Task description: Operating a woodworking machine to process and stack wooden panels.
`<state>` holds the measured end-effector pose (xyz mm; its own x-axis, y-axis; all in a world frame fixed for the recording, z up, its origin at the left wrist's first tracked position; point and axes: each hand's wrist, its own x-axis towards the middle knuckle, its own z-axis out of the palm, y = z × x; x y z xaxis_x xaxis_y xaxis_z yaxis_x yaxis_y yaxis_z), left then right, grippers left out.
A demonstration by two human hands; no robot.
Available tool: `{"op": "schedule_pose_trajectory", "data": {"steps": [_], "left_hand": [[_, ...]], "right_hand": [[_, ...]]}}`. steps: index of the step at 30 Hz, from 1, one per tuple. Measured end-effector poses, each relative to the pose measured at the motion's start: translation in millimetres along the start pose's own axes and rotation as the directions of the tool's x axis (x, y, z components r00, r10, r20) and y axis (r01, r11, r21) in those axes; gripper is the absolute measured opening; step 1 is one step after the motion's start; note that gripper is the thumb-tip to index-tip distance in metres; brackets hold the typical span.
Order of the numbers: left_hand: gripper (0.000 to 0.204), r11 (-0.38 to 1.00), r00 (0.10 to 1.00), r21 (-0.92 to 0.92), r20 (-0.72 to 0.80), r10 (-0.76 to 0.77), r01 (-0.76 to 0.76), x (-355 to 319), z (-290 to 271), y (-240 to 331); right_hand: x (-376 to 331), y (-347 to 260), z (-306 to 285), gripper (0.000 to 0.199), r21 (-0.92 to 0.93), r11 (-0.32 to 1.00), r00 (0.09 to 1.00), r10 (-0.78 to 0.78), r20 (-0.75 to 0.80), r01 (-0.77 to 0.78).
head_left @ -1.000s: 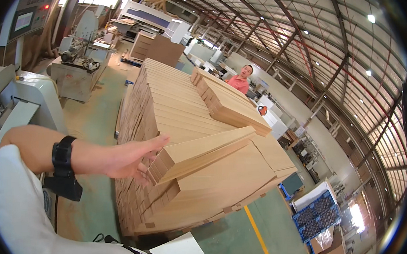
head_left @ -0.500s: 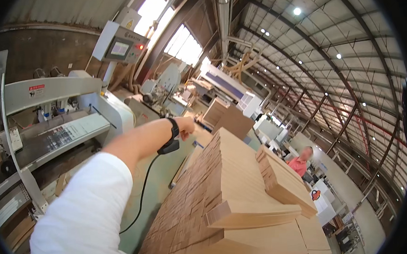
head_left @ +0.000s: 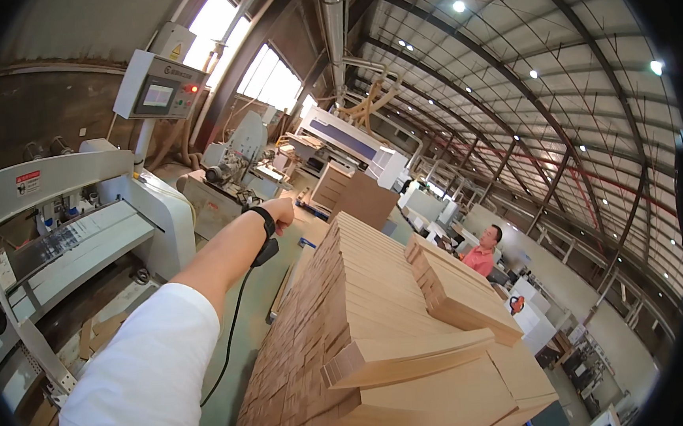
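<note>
My left hand (head_left: 280,212) reaches forward at the end of an outstretched arm in a white sleeve (head_left: 142,361). Its fingers look curled in, and nothing shows in them. A black band with a small device (head_left: 265,238) is strapped round the wrist, and a black cable (head_left: 236,331) hangs down from it. Right beside the arm stands a big stack of pale wooden boards (head_left: 378,289), apart from the hand. On top of it lie a loose bundle of boards (head_left: 407,356) and another bundle (head_left: 461,288). My right hand is out of view.
To the left stands a grey-white machine (head_left: 81,231) with a control panel (head_left: 160,91) on a post. Brown panels (head_left: 363,200) are stacked farther ahead. Beyond the boards, on the right, is a person in a red shirt (head_left: 481,260). Green floor (head_left: 245,362) runs between machine and stack.
The view has shifted, so the machines, the stack and the person sit farther left. My left arm stays outstretched, with the hand slightly farther left in the picture.
</note>
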<state>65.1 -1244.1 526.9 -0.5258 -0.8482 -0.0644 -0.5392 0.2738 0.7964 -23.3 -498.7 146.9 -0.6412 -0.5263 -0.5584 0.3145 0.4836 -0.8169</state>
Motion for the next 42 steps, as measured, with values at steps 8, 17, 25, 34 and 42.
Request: {"op": "schedule_pose_trajectory", "data": {"steps": [8,17,25,34,42], "left_hand": [[0.054,0.898,0.966,-0.425,0.158,0.202,-0.118,-60.4,79.1,-16.6],[0.085,0.864,0.653,-0.418,0.743,0.147,0.281,-248.9,144.8,1.9],[0.091,0.736,0.617,-0.560,0.746,0.249,0.380,-279.6,136.1,22.0],[0.076,0.844,0.771,-0.475,0.625,0.122,0.251,-303.2,141.8,70.3],[0.054,0.778,0.891,-0.570,0.454,0.031,0.263,-330.7,153.7,82.6]], "right_hand": [[-4.5,88.1,-28.1,0.056,0.073,0.997,0.997,-0.003,-0.073,0.009],[-0.3,-44.7,17.5,0.043,-0.030,0.999,0.998,-0.017,-0.064,0.015],[18.2,-30.7,14.0,0.048,-0.037,0.999,0.991,-0.018,0.131,0.023],[54.6,-19.6,-19.2,0.047,-0.069,0.998,0.971,0.017,0.240,0.000],[68.4,-147.3,53.7,0.048,0.038,0.987,0.651,-0.132,0.747,0.155]]}}
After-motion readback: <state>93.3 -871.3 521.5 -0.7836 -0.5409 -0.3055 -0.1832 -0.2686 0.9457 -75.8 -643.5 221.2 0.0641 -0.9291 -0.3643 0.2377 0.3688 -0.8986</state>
